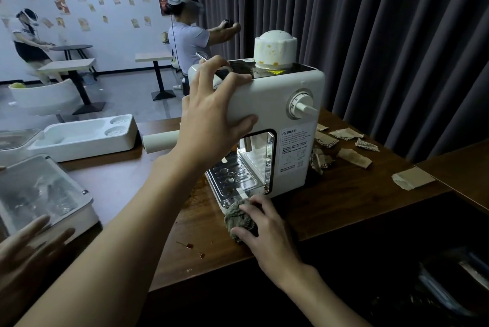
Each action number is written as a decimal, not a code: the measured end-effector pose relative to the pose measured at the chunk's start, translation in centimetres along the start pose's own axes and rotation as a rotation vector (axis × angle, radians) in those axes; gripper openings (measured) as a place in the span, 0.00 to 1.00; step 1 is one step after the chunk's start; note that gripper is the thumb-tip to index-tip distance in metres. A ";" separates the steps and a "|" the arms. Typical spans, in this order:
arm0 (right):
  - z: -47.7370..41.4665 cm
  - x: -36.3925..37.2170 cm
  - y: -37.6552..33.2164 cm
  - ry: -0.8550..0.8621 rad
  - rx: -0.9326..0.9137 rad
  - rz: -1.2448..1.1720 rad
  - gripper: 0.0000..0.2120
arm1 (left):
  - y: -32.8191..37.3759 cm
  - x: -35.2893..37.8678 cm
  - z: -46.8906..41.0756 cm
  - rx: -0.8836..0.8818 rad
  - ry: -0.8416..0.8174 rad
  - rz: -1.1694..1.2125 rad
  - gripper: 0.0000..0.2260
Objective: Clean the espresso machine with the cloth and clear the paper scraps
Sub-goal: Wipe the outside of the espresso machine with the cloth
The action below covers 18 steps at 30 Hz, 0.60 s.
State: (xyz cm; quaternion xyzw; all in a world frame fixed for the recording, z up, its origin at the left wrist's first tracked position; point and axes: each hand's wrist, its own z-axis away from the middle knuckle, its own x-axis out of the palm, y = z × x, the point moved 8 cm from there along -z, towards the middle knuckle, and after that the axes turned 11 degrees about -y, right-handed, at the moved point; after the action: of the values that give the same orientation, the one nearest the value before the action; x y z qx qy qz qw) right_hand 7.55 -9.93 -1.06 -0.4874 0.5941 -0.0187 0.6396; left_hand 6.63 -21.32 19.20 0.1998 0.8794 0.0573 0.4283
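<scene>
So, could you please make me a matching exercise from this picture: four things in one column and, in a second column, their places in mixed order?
1 cloth
2 paper scraps
3 domed cap
4 left hand

A on top of the espresso machine, stained orange
B on the table, right of the machine
C balled in the right hand, by the drip tray
D holding the machine's upper corner

Pairs: 1-C, 2-B, 3-A, 4-D

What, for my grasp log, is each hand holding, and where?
Right hand grips the cloth from above; left hand clasps the espresso machine by its top corner.
</scene>
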 end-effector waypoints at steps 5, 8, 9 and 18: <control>0.1 1.9 -0.4 -0.110 0.008 0.044 0.26 | 0.0 0.0 0.0 0.000 0.002 -0.008 0.27; -0.4 0.9 -0.1 -0.020 -0.002 0.093 0.21 | 0.1 0.0 0.1 0.005 0.007 -0.005 0.27; -0.6 0.4 0.2 0.016 -0.003 0.112 0.20 | 0.1 -0.1 0.1 0.011 0.008 0.001 0.27; -1.1 -3.5 5.0 0.114 0.096 0.122 0.20 | 0.0 0.0 0.1 0.013 -0.006 0.013 0.27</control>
State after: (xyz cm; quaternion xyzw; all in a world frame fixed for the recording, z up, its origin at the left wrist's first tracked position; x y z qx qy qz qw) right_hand 2.86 -5.87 -1.51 -0.4174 0.6566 -0.0361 0.6272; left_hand 6.69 -21.36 19.15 0.2087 0.8771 0.0538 0.4293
